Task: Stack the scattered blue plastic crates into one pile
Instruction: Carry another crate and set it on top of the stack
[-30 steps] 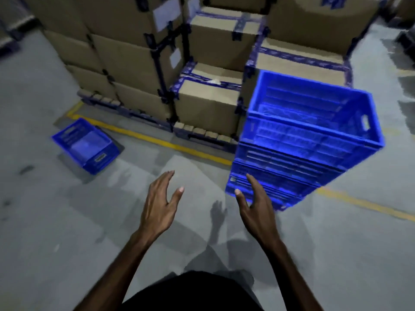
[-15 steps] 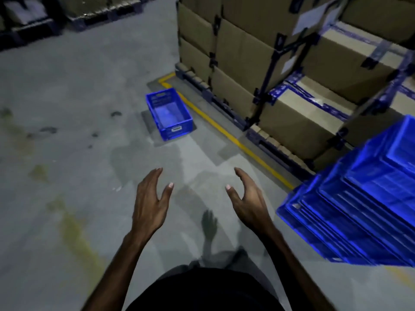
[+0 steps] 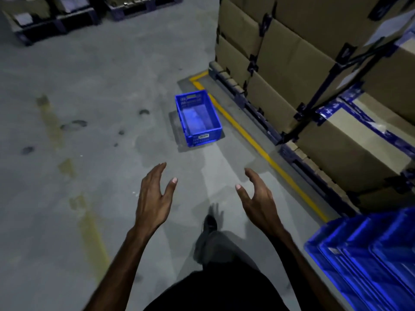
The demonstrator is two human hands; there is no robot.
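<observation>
A single blue plastic crate [image 3: 198,118] sits upright and empty on the concrete floor ahead, beside a yellow floor line [image 3: 258,147]. The pile of stacked blue crates [image 3: 368,254] fills the lower right corner, partly cut off by the frame edge. My left hand [image 3: 155,198] and my right hand [image 3: 258,198] are held out in front of me, palms facing each other, fingers spread, holding nothing. Both hands are well short of the lone crate.
Tall stacks of cardboard boxes [image 3: 314,63] on dark pallets [image 3: 247,102] line the right side behind the yellow line. More pallets [image 3: 56,21] stand at the far top left. My foot [image 3: 210,223] is stepping forward on the grey floor.
The view has swung left and moved forward: the lone crate now lies nearer and more central, and the pile has slid to the lower right corner. Both hands stay spread and empty.
</observation>
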